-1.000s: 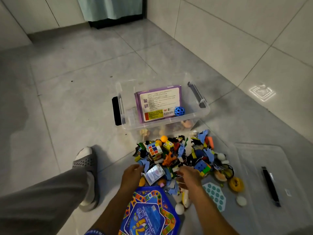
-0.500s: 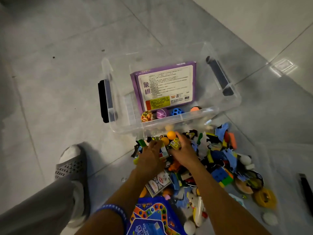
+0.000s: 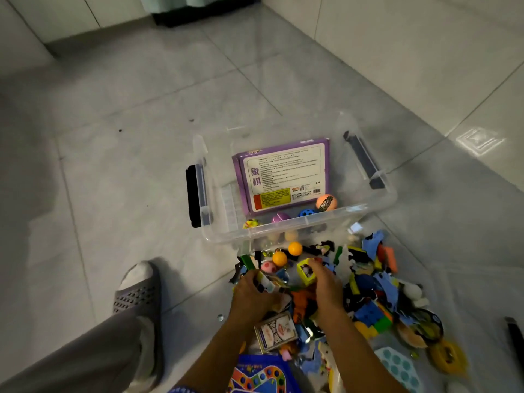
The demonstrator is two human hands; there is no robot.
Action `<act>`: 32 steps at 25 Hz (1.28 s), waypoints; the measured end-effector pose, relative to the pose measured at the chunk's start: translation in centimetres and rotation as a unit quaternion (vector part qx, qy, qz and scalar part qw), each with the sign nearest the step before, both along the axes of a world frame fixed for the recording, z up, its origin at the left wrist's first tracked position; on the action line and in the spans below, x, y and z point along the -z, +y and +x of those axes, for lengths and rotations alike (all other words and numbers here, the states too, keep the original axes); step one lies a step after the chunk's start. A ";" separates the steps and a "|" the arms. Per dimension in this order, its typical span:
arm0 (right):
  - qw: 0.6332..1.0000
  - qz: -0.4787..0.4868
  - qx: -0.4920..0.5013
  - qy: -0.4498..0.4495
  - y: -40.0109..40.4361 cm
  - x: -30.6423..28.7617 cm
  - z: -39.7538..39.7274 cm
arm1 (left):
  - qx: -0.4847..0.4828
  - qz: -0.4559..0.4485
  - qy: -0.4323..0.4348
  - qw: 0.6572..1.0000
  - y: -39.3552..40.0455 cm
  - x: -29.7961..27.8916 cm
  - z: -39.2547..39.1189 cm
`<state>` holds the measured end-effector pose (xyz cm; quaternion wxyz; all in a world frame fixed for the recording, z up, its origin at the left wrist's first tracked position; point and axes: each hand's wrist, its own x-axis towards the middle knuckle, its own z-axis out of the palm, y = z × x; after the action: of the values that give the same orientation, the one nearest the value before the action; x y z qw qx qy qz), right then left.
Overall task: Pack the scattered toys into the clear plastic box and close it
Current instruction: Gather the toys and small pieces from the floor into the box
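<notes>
Nearest us, at 6 o'clock, lies a blue game board (image 3: 258,375). Above it we find both hands in the toy pile (image 3: 365,296): the left hand (image 3: 252,293) curls round small pieces, the right hand (image 3: 326,285) grips a yellow cube (image 3: 306,272). Beyond, at 12 o'clock, the box (image 3: 286,225) stands open, holding a purple carton (image 3: 283,174) and balls (image 3: 326,202).

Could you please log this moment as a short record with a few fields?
setting: tiled floor
box: clear plastic box, open
in box: purple game box, several small balls
toy pile: on the floor just in front of the box
left hand: in the pile, gripping small pieces
right hand: in the pile, by a yellow cube
packing: mostly undone
</notes>
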<state>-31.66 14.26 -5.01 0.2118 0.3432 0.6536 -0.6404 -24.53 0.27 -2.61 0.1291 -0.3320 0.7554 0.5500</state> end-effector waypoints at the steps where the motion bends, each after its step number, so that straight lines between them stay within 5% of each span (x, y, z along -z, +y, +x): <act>1: 0.993 -0.084 0.073 -0.032 0.2 -1.4 0.7 | -0.033 0.042 -0.007 0.999 -0.1 -1.3 0.8; 7: 0.951 -0.285 0.110 -0.042 -0.4 -11.5 1.6 | -0.250 0.290 0.025 0.923 -0.2 -10.1 3.4; 12: 0.898 -0.422 0.115 0.049 -0.1 -20.1 0.1 | -0.195 0.395 0.138 0.887 -3.2 -19.8 1.7; 15: 0.927 -0.360 0.098 0.042 2.0 -20.4 2.4 | -0.246 0.329 0.139 0.901 -4.1 -20.4 4.0; 19: 0.974 -0.212 0.085 -0.014 6.5 -16.3 8.6 | -0.264 0.249 0.016 0.931 -2.0 -16.4 9.2; 26: 0.997 -0.015 0.050 -0.048 15.3 -11.8 11.6 | -0.148 0.157 -0.052 0.975 3.1 -10.6 10.5; 32: 0.989 0.087 -0.029 -0.118 15.0 -6.2 12.5 | 0.006 0.075 -0.091 0.993 7.3 -4.7 9.3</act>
<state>-19.16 29.25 1.17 0.2756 0.4144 0.6868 -0.5297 -15.26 7.59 2.05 0.2247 -0.3656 0.6989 0.5722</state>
